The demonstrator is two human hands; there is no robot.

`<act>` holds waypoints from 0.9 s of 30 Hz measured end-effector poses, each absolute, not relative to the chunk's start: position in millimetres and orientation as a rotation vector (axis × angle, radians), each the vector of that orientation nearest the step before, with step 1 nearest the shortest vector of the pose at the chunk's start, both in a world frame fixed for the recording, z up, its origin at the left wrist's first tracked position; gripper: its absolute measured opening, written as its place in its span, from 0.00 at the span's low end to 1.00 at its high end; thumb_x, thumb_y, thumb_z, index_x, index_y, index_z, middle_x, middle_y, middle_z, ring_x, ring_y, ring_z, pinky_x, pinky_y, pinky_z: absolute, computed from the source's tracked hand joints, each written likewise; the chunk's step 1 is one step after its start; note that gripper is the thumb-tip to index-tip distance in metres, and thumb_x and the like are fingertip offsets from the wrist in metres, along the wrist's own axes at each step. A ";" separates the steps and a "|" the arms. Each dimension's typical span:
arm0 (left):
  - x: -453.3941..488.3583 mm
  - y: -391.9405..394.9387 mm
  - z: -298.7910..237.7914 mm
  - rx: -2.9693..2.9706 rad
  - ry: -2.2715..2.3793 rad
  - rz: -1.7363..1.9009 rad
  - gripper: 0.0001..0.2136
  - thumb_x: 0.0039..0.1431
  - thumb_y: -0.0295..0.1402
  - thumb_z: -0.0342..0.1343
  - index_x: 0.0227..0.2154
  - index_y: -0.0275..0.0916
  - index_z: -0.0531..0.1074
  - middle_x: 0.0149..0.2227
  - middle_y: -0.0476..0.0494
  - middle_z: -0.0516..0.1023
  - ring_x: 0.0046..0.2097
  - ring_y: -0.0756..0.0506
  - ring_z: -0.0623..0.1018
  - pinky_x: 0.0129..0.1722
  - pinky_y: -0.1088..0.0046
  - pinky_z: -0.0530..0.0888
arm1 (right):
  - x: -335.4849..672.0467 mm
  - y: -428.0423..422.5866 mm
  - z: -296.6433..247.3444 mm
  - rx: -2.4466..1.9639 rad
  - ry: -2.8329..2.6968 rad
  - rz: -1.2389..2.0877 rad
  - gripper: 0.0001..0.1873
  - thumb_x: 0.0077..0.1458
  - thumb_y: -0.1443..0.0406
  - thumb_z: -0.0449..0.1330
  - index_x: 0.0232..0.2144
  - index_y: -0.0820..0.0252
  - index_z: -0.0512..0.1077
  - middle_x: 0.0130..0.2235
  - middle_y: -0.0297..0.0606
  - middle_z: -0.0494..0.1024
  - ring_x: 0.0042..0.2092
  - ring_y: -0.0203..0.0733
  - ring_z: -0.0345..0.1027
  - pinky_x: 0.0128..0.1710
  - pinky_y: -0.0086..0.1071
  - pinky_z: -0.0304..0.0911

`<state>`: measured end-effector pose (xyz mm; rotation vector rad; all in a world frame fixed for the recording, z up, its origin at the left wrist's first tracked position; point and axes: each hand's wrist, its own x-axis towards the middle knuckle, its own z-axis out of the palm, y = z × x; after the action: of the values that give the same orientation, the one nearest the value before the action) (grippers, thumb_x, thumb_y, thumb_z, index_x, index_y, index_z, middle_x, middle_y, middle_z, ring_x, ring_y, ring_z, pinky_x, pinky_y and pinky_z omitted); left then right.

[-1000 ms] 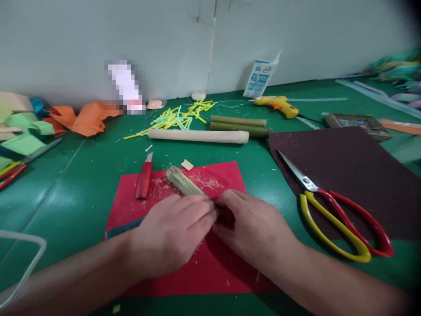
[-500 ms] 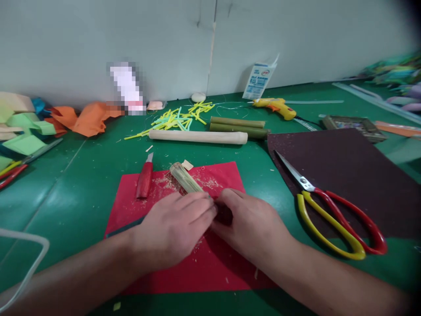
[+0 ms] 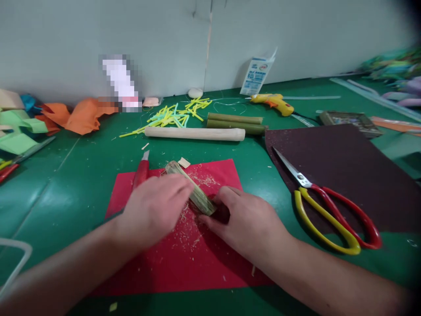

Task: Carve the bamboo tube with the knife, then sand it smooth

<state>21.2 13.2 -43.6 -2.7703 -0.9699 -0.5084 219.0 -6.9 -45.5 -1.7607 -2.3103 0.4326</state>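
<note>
A short greenish piece of bamboo [image 3: 197, 195] lies slantwise over the red sheet [image 3: 184, 272], with fine shavings around it. My right hand [image 3: 246, 215] grips its near end between thumb and fingers. Over the bamboo's left side is my left hand [image 3: 156, 206], blurred, its fingertips by the middle of the piece. A thin dark strip [image 3: 113, 215] shows behind that hand; whether it is held cannot be made out. Just beyond the left knuckles lies a red-handled knife [image 3: 141, 171], its handle partly covered.
A peeled pale stick [image 3: 194, 134] and green bamboo lengths [image 3: 235, 123] lie ahead. Scissors [image 3: 324, 206] rest on a dark brown sheet [image 3: 358, 175] at right. Behind are a yellow glue gun [image 3: 272, 104], a carton [image 3: 258, 75] and cut straws [image 3: 169, 116].
My left hand has moved left and slightly up, uncovering more of the bamboo's near end and now covering part of the knife handle. The right hand stays on the bamboo.
</note>
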 end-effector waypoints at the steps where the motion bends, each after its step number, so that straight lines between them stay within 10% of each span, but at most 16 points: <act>1: 22.2 12.2 -43.4 -2.802 -0.926 -0.490 0.13 0.62 0.28 0.44 0.45 0.34 0.70 0.45 0.42 0.75 0.47 0.43 0.73 0.42 0.66 0.74 | 219.1 -7.1 -45.4 -1.758 -2.312 0.452 0.10 0.48 0.57 0.58 0.27 0.56 0.65 0.29 0.32 0.74 0.28 0.40 0.67 0.23 0.31 0.51; 27: 20.0 16.5 -38.7 -2.847 -0.947 -0.582 0.12 0.62 0.27 0.45 0.42 0.35 0.71 0.42 0.42 0.76 0.44 0.46 0.75 0.44 0.68 0.74 | 217.7 -6.8 -45.0 -1.792 -2.316 0.424 0.13 0.48 0.53 0.58 0.27 0.56 0.66 0.27 0.32 0.74 0.27 0.40 0.67 0.22 0.31 0.51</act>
<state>20.0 16.5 -38.7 -2.8470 -0.9469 -0.5816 217.7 -6.8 -45.0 -1.7919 -2.3157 0.4240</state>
